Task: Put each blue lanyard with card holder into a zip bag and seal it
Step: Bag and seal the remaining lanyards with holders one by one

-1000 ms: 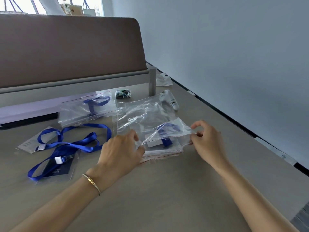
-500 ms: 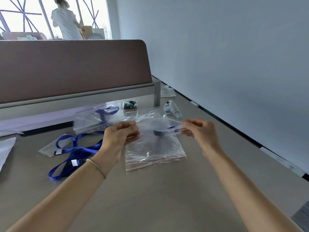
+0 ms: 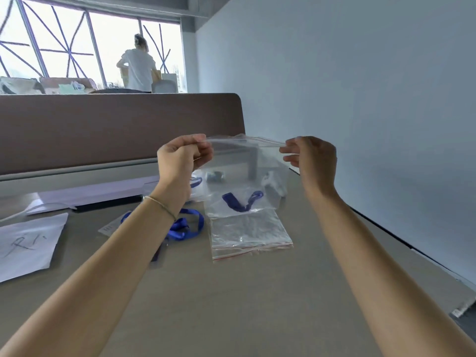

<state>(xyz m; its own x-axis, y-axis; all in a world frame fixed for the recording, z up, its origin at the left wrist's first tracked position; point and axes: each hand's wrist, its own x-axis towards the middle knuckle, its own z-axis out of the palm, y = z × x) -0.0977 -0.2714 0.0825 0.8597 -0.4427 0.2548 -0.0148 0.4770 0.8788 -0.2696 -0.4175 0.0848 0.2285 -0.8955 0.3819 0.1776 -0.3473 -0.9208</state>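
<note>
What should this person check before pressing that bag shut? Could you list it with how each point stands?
1. Both hands hold the top: left hand and right hand pinch the bag at its corners: ok.
2. Lanyard sits low inside: ok.
3. Card holder inside: cannot tell.
4. Zip strip stretched straight: ok.
5. Strip already pressed shut: cannot tell.
6. Spare bags on the table: ok.

One head-worn view, close over the table; it faces forward and slightly down (wide-angle).
</note>
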